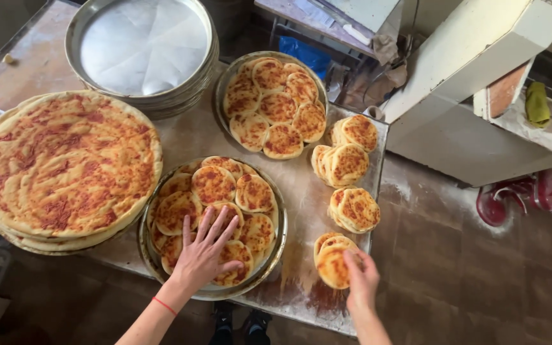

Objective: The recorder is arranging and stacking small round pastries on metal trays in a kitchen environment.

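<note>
The small round flatbreads are golden yellow, mottled with orange-red sauce and browned spots; the large flatbreads show the same red streaking on pale crust. The pans are dull silver, the table flour-dusted grey, and the wristband red.

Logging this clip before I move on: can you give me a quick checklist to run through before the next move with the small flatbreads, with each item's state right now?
1. Left hand flat on the small flatbreads in the near tray: ok.
2. Right hand touching the nearest stack on the table: ok.
3. Firm grip on that stack: cannot tell, fingers only rest at its edge.
4. Room left in the near tray: not ok, it looks full.
5. Other three stacks upright, not toppled: ok.
6. Nearest stack well clear of the table edge: not ok, it sits close.
</note>
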